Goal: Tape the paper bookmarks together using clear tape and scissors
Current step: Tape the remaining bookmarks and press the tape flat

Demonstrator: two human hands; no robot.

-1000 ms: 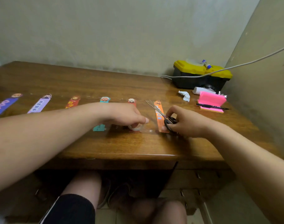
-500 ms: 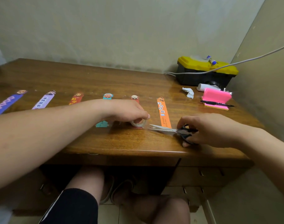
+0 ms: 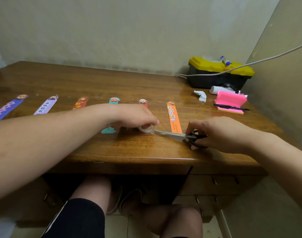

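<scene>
Grips the scissors (image 3: 174,134) by their black handles in the right hand (image 3: 215,133), fingers curled round the loops; long axis nearly level across the desk (image 3: 112,152), tips pointing left, right at the clear tape roll (image 3: 146,129). Pinches that roll under the curled left hand (image 3: 136,115), just left of the orange bookmark (image 3: 174,117), itself lying lengthwise toward the wall.

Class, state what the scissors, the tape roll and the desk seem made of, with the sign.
The scissors: grey, shiny blades look like metal; black handles, probably plastic. The tape roll: clear glossy plastic film, see-through. The desk: wood or veneer, varnished; brown grain with glare.
</scene>
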